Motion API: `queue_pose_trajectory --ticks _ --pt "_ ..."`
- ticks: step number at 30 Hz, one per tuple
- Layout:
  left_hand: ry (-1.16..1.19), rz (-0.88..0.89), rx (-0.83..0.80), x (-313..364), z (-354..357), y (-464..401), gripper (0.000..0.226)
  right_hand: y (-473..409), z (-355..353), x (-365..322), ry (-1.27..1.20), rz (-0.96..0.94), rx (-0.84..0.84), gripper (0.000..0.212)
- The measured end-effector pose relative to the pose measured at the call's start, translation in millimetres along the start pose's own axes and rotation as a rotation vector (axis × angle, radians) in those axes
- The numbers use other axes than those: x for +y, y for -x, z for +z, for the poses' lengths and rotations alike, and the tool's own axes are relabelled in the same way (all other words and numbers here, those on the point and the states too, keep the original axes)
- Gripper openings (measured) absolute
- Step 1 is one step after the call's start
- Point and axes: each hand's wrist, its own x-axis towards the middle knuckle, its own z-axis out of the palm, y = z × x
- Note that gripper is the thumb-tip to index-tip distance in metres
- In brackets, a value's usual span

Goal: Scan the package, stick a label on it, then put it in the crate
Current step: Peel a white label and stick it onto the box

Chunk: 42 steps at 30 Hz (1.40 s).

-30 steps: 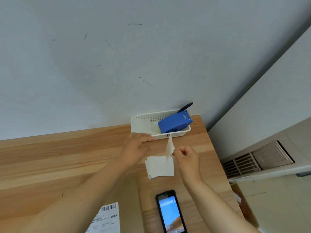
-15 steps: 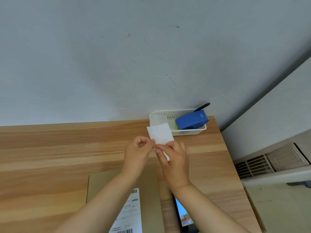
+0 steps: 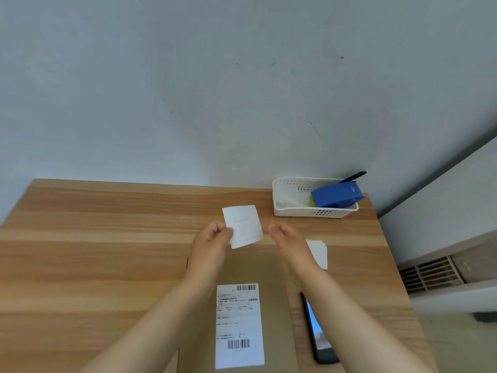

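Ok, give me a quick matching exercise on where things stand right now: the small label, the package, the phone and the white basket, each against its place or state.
Things:
1. small label
2. package
3. phone
4. white basket

Places or states:
A. at the table's far right corner, with a blue box inside
B. flat on the table under both forearms, a printed shipping label on top
C. pinched in the left hand, held above the table
D. lying on the table just right of the package, screen lit

Pairs: 1-C, 2-B, 3-D, 4-A
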Motion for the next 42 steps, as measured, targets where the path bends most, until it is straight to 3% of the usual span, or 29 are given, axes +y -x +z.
queue_pose_trajectory --ticks 6,12,21,25,31,36,42 --pt "-0.001 -0.064 0.016 -11 -36 2 0.016 10 30 0 -0.045 0.065 0.022 0.006" --pt "-0.053 -0.069 0.026 -26 -61 1 0.017 16 48 4 -0.085 0.063 0.062 0.006" --pt "-0.273 -0.125 0.094 -69 -86 -11 0.006 14 72 31 0.090 0.110 0.094 0.005" --pt "-0.391 -0.127 0.097 -81 -88 -16 0.012 10 83 48 0.182 0.143 0.097 0.015" --pt "-0.546 -0.129 0.137 -93 -87 -16 0.012 7 89 63 0.351 0.143 0.111 0.014" --pt "-0.701 -0.064 0.218 -99 -87 -17 0.034 4 93 65 0.491 0.125 0.132 0.022" --pt "-0.797 0.021 0.238 -101 -87 -16 0.034 0 96 69 0.538 0.136 0.129 0.023"
